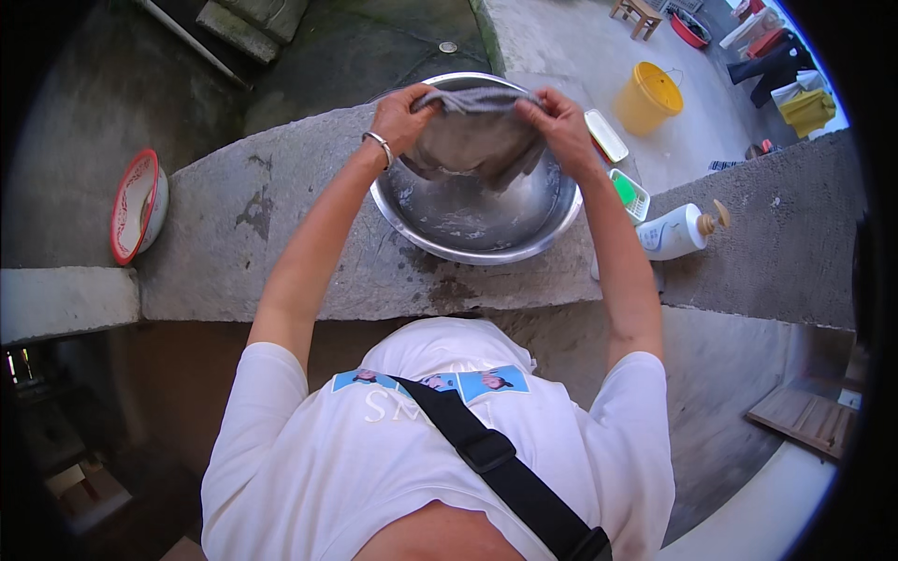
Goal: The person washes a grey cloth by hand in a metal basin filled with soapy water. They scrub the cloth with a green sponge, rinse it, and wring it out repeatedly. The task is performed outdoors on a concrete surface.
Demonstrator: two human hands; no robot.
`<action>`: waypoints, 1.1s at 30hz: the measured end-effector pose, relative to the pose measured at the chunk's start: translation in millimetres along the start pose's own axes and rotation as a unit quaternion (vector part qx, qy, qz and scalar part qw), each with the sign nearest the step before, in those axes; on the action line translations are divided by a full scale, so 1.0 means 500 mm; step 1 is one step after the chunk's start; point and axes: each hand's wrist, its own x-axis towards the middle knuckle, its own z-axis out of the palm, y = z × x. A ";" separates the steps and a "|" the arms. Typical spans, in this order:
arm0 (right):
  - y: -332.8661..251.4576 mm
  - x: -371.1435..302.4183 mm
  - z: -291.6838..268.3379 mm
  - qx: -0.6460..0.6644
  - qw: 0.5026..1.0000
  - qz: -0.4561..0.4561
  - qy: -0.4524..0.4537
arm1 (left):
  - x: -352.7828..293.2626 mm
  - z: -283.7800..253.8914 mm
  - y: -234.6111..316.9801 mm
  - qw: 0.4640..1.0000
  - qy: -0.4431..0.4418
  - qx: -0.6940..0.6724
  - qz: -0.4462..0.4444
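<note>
Partly behind the blurred cloth [479,150] in both hands [402,122] [563,129], the metal basin [468,254].

The left hand [404,122] and right hand [559,133] hold a gray cloth [477,145] above a metal washbasin [479,255]; right of the washbasin are a white pump bottle [672,234] and yellow bucket [645,107].

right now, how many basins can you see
3: a metal basin below the cloth, a red-rimmed white basin at far left, and a red basin at upper right, near the wooden stool. Others may be hidden.
</note>
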 end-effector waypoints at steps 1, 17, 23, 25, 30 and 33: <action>-0.016 0.013 -0.002 0.006 1.000 -0.014 0.003 | 0.009 -0.006 -0.001 0.998 0.035 -0.003 0.055; 0.126 0.020 -0.001 -0.283 0.955 -0.006 -0.089 | -0.014 0.027 -0.033 0.996 -0.025 -0.065 -0.055; 0.312 -0.063 0.073 -0.389 0.888 0.004 -0.246 | -0.083 0.126 -0.231 0.978 -0.152 0.143 0.001; 0.286 -0.070 0.096 -0.318 0.904 0.042 -0.284 | -0.110 0.144 -0.190 0.969 -0.126 0.205 0.050; 0.134 -0.038 0.106 -0.072 0.939 0.119 -0.314 | -0.086 0.115 -0.107 0.962 -0.247 0.111 -0.028; 0.138 -0.041 0.058 -0.206 0.920 0.095 -0.319 | -0.070 0.064 -0.054 0.980 -0.161 0.115 0.020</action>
